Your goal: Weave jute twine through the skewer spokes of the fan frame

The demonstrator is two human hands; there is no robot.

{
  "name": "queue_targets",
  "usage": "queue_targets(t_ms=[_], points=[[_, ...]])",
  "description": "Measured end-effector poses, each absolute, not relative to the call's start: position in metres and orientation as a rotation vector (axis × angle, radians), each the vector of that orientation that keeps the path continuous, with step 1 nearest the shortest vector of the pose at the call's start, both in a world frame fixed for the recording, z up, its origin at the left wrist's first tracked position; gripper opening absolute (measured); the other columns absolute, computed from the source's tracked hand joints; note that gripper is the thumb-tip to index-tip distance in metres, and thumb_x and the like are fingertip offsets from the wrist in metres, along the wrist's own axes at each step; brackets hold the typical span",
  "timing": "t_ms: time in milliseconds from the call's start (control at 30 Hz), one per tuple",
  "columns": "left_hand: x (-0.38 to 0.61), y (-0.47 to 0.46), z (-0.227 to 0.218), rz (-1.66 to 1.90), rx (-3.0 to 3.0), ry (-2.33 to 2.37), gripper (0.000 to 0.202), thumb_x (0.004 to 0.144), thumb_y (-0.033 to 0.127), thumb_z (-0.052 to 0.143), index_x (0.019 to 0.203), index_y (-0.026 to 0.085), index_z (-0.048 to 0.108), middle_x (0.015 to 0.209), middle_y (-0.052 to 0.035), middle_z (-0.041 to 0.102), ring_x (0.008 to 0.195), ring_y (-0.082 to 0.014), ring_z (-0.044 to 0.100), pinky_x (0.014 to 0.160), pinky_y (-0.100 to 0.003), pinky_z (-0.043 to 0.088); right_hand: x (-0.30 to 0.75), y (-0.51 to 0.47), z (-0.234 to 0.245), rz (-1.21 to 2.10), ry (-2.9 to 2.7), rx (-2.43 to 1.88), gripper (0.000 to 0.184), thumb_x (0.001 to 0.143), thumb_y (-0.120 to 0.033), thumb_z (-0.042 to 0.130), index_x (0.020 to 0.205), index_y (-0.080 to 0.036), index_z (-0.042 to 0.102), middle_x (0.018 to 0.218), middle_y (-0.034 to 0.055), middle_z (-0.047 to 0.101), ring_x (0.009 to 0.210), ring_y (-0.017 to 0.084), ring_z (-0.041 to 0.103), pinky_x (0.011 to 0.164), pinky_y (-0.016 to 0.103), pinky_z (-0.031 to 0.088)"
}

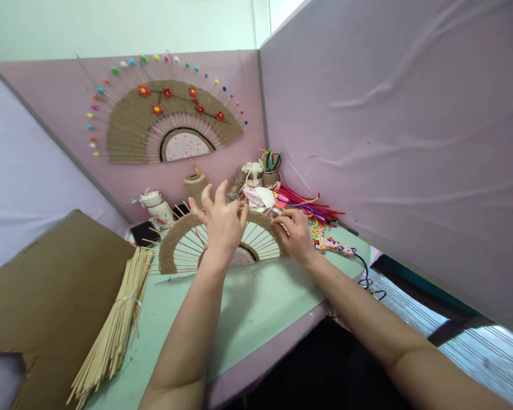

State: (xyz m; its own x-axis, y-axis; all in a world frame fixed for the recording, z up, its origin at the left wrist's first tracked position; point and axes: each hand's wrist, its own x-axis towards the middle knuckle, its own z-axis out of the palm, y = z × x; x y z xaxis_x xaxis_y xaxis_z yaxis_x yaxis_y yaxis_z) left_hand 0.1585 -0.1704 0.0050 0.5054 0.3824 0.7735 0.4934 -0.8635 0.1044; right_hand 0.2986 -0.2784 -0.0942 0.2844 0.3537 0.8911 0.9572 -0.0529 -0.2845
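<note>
A half-round fan frame [167,250] lies on the table, made of thin sticks with a brown twine band woven across them. Over its middle, my left hand [224,222] is raised with fingers spread, hiding part of the band. My right hand [294,232] is at the band's right end, its thumb and fingertips pinched together. Whatever is between those fingertips is too small to make out. Inside the sticks, a small pale half-disc [243,257] with a dark rim is partly covered by my left wrist.
A finished-looking fan [126,125] with red flowers hangs on the pink back panel. A tied stick bundle [115,324] and cardboard [60,296] lie left. Behind stand a twine spool [195,187] and white bottle [157,208]. Pipe cleaners [312,208] and a corded glue gun [336,246] lie right.
</note>
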Motion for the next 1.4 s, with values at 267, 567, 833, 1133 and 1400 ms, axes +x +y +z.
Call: queue_targets(t_ms=[267, 567, 833, 1133, 1400], points=[[0.162, -0.165, 0.002, -1.336, -2.555, -0.762, 0.021, 0.088, 0.031, 0.056, 0.075, 0.023, 0.070, 0.148, -0.0037, 0.046, 0.141, -0.0347, 0.028, 0.114, -0.065, 0.001, 0.294, -0.281, -0.091, -0.808, -1.118, -1.666, 0.013, 0.097, -0.026, 0.050, 0.097, -0.021, 0.061, 0.092, 0.0065, 0.065, 0.089, 0.021, 0.057, 0.080, 0.036, 0.035], [0.167, -0.149, -0.003, -1.374, -2.513, -0.871, 0.020, 0.088, 0.028, 0.054, 0.076, 0.022, 0.069, 0.147, -0.0069, 0.048, 0.140, -0.0332, 0.028, 0.114, -0.063, 0.001, 0.280, -0.268, -0.087, -0.736, -1.121, -1.743, 0.010, 0.095, -0.023, 0.052, 0.090, -0.020, 0.060, 0.086, 0.0049, 0.068, 0.088, 0.022, 0.055, 0.080, 0.038, 0.028], [0.169, -0.152, -0.009, -1.412, -2.496, -0.855, 0.022, 0.089, 0.030, 0.053, 0.076, 0.022, 0.069, 0.145, -0.0075, 0.049, 0.139, -0.0342, 0.031, 0.114, -0.063, 0.005, 0.275, -0.290, -0.101, -0.716, -1.164, -1.632, 0.009, 0.094, -0.023, 0.054, 0.093, -0.023, 0.063, 0.090, 0.0036, 0.072, 0.090, 0.022, 0.055, 0.083, 0.039, 0.033], [0.165, -0.154, -0.004, -1.373, -2.537, -0.839, 0.023, 0.087, 0.029, 0.053, 0.072, 0.023, 0.069, 0.143, -0.0052, 0.051, 0.137, -0.0337, 0.033, 0.114, -0.063, 0.007, 0.278, -0.285, -0.108, -0.601, -1.168, -1.539, 0.015, 0.095, -0.022, 0.047, 0.097, -0.022, 0.061, 0.093, 0.0073, 0.068, 0.085, 0.021, 0.058, 0.077, 0.037, 0.045], [0.160, -0.145, -0.004, -1.408, -2.538, -0.851, 0.022, 0.086, 0.027, 0.053, 0.069, 0.023, 0.067, 0.140, -0.0064, 0.055, 0.136, -0.0333, 0.035, 0.114, -0.061, 0.009, 0.277, -0.276, -0.109, -0.767, -1.068, -1.533, 0.012, 0.093, -0.021, 0.053, 0.091, -0.024, 0.064, 0.089, 0.0041, 0.072, 0.089, 0.022, 0.057, 0.085, 0.041, 0.039]])
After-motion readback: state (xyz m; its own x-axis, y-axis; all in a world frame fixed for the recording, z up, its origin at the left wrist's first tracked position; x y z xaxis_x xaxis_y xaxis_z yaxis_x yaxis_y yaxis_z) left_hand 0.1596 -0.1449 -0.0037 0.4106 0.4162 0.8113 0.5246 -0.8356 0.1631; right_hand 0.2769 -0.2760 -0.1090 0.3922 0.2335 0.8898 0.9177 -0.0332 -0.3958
